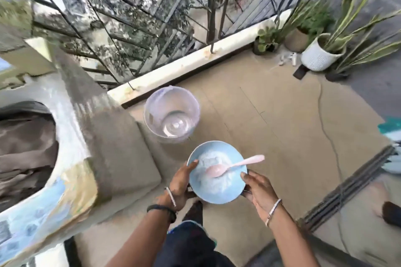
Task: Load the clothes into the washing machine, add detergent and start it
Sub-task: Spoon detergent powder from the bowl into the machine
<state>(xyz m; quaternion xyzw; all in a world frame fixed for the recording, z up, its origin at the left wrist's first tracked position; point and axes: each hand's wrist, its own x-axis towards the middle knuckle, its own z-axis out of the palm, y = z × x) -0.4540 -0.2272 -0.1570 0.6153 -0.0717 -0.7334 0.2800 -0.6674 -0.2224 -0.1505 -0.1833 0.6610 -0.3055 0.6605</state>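
Note:
A light blue bowl (217,188) of white detergent powder is held over the floor by both hands. A pink plastic spoon (233,166) lies in the powder, its handle sticking out over the right rim. My left hand (182,182) grips the bowl's left side, thumb on the rim. My right hand (258,188) grips the right side, thumb over the rim. At the left edge stands the top-loading washing machine (71,136), blurred, its round opening showing brown clothes (23,154) inside.
A translucent plastic bucket (172,115) with a little water stands on the tiled floor just beyond the bowl. Behind it run a low white ledge (191,65) and a metal railing. Potted plants (321,50) stand at the back right; a cable trails across the floor.

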